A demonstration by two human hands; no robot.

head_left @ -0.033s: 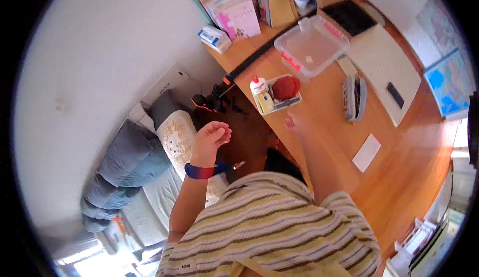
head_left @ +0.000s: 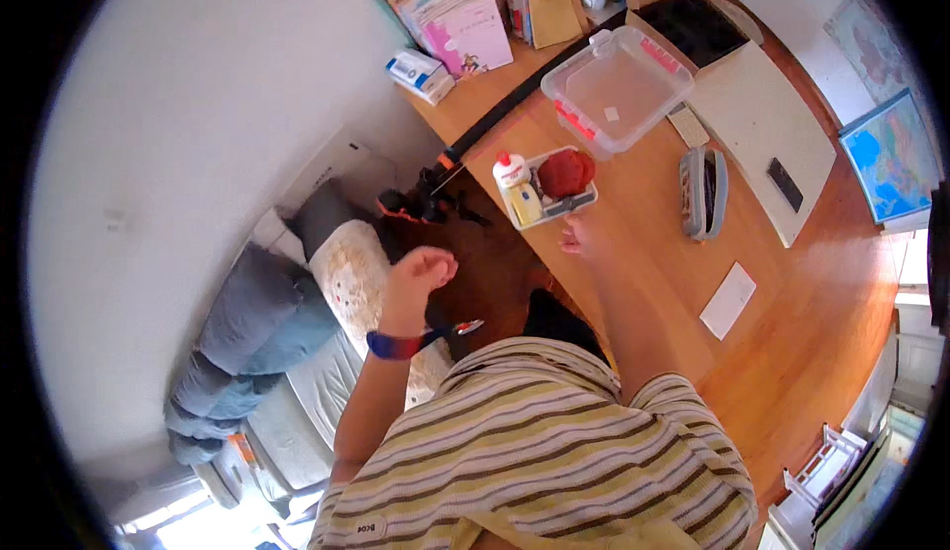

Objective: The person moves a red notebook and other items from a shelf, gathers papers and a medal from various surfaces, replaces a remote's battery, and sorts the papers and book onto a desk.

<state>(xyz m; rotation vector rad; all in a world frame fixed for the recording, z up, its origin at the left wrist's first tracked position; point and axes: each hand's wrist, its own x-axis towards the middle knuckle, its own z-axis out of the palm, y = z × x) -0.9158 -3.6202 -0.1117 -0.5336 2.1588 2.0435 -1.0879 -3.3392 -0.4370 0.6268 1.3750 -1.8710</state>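
Note:
My left hand (head_left: 424,269) hangs over the gap between the bed and the desk, its fingers curled in, with nothing showing in them. On that wrist is a dark blue and red band (head_left: 398,344). My right hand (head_left: 575,237) is over the desk, just in front of a small white basket (head_left: 550,215); it is smeared, so its grip is unclear. In the basket stand a white bottle with a red cap (head_left: 512,171), a yellow item (head_left: 525,203) and a dark red rounded thing (head_left: 564,173).
Behind the basket is a clear plastic box (head_left: 621,90) with red clips. A grey pencil case (head_left: 703,194), a white sheet (head_left: 728,301) and a dark slim object (head_left: 785,185) lie to the right. Books (head_left: 470,35) stand at the back; a bed with pillows (head_left: 252,298) is at left.
The view has shifted slightly. My left hand has turned a little, its fingers still curled, and my right hand stays near the basket.

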